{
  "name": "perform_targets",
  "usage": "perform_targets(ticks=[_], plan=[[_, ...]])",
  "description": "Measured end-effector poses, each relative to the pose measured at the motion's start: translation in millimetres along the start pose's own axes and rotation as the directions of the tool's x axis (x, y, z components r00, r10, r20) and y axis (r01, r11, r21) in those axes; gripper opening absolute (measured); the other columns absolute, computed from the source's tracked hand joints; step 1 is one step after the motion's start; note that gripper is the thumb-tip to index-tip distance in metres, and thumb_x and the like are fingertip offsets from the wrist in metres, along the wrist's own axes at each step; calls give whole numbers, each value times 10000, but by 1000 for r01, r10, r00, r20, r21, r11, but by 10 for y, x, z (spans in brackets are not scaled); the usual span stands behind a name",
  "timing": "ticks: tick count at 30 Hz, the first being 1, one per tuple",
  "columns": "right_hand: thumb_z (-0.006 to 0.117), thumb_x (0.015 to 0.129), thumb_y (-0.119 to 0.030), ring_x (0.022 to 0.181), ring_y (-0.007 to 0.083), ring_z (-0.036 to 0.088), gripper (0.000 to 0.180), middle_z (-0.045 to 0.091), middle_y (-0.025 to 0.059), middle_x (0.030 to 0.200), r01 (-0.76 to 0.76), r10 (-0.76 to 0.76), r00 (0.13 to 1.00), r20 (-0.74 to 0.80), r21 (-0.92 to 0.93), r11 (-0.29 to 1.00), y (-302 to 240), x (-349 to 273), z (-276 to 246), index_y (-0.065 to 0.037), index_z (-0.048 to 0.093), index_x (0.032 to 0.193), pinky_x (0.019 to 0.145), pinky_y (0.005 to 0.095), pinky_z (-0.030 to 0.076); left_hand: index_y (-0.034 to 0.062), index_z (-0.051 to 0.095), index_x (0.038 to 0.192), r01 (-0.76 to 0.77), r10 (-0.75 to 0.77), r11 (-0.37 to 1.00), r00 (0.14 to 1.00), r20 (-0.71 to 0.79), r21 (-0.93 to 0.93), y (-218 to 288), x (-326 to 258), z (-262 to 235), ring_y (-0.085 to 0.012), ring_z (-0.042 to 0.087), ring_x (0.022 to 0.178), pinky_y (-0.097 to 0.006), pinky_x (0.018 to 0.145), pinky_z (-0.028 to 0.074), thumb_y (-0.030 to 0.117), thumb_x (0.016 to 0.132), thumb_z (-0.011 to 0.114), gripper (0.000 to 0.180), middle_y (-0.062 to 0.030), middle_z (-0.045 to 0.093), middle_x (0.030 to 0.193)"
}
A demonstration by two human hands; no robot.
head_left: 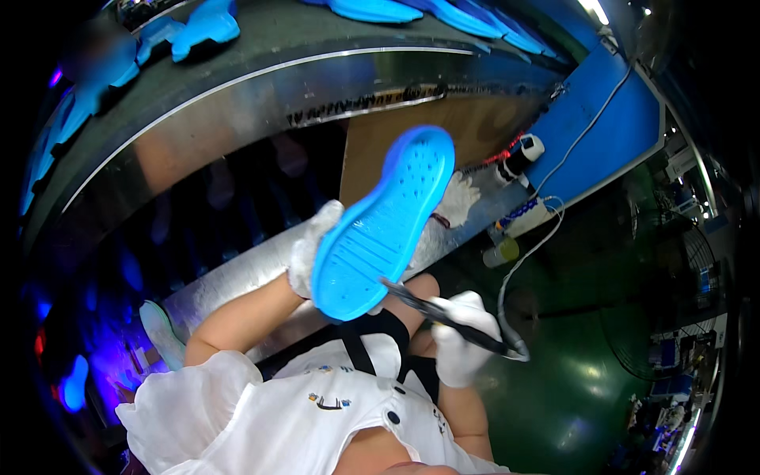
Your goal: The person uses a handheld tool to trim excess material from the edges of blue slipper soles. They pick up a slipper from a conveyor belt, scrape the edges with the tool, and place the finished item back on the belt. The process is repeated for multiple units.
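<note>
My left hand (311, 247), in a white glove, grips a bright blue shoe sole (378, 237) by its left edge. The sole is held tilted in front of me, with small holes at its far end and ridges across the nearer part; its surface looks wet and shiny. In my right hand (465, 336), also gloved in white, is a slim black brush-like tool (451, 321). Its tip meets the near right edge of the sole, and a pale tube or cord joins its rear end. Some fingers of my left hand are hidden behind the sole.
A metal ledge (237, 277) runs before me, with a loose white glove (457, 199) on it. Beyond, a curved dark conveyor (277, 43) carries several blue soles. A pale cord (507, 277) hangs on the right. A pale green sole (162, 334) stands at left.
</note>
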State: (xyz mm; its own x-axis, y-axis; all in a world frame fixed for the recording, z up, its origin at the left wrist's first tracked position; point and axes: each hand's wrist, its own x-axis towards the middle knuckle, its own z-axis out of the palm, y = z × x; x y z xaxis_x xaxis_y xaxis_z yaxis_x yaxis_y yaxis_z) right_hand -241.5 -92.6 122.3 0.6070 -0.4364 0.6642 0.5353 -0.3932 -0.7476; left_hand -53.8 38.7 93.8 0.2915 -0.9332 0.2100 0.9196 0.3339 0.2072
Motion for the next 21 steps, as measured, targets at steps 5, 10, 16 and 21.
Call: perform_targets(ticks=[5, 10, 16, 21], plan=[[751, 868, -180, 767, 185, 560, 288, 673, 148, 947, 48, -46, 998, -53, 31, 998, -7, 50, -131, -13, 597, 1045, 688, 301, 473, -1, 366, 1478, -180, -73, 871, 872, 484, 456, 1215, 663, 1147, -440, 578, 1152, -492, 1004, 492, 744, 920, 340, 932, -324, 505, 1348], [760, 795, -4, 756, 198, 630, 217, 700, 151, 937, -86, 88, 995, -39, 67, 994, 112, -12, 4, 22, 659, 986, 704, 290, 509, 32, 514, 1372, 502, 179, -725, 799, 575, -472, 2006, 582, 1725, -297, 486, 1327, -402, 1097, 389, 472, 980, 502, 590, -156, 575, 1364], [742, 816, 8, 728, 141, 616, 216, 671, 95, 849, -227, 225, 974, 27, 117, 967, 206, -125, -5, 55, 662, 1011, 659, 246, 485, 34, 618, 1187, 684, 603, -684, 725, 333, -253, 2035, -346, 2139, -390, 619, 1076, -446, 889, 517, 298, 922, 569, 378, -207, 628, 1205], [721, 871, -24, 691, 87, 585, 206, 660, 74, 849, -195, 197, 980, -34, 42, 980, 261, -140, -22, 59, 646, 1044, 616, 196, 449, 18, 658, 1007, 539, 450, -834, 786, 424, -114, 2026, -344, 1886, -348, 658, 900, -385, 797, 519, 209, 920, 628, 212, -186, 673, 1007]])
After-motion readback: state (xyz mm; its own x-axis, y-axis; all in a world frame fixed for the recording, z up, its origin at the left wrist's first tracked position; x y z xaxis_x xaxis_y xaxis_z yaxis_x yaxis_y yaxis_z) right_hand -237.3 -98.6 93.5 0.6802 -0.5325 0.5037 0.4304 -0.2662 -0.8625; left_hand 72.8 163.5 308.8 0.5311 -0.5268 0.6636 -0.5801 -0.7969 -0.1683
